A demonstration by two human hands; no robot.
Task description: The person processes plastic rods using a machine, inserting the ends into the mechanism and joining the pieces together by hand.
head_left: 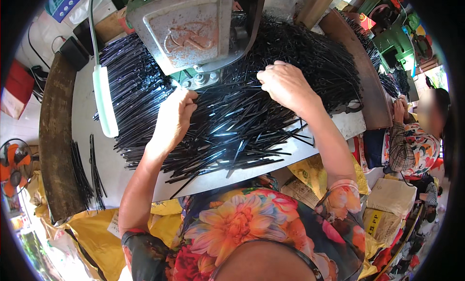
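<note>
My left hand is closed in a pinch right beside the base of a grey metal machine with worn, rusty patches. What its fingertips grip is too small to make out. My right hand has its fingers curled together over a heap of thin black strips, and whatever it holds is hidden. Loose black strips lie crosswise on the white tabletop between and below my hands. To the left, more strips are laid in denser, roughly parallel rows.
A lit white lamp on a bendy neck stands left of the machine. Curved boards edge the table at left and right. Two small strip bundles lie near the left board. Another person works at a green machine.
</note>
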